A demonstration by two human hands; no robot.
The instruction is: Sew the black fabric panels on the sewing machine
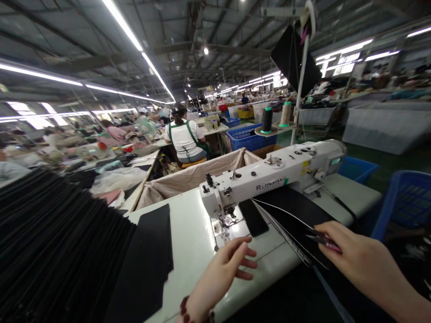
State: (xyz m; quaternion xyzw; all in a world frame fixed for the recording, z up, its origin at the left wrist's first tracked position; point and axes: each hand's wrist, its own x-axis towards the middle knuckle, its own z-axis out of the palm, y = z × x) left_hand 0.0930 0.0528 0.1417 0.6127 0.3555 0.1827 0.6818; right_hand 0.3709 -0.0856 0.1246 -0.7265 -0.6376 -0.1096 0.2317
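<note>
My left hand (232,262), with a dark red bead bracelet at the wrist, hovers over the front edge of the pale green sewing table (193,251). Its fingers are apart and hold nothing. In my right hand (350,249) is a small pair of snips (325,241) with dark blades and a pink part. The snips lie against black fabric pieces (286,211) with white edges, which run under the arm of the white sewing machine (249,179). A black phone-like slab (253,218) lies beside the needle area.
Stacked black panels (60,251) fill the left side, with more panels (148,251) on the table. Thread cones (267,120) stand behind the machine. Blue baskets (404,202) are at the right. A person (185,137) in a white shirt sits ahead, facing away.
</note>
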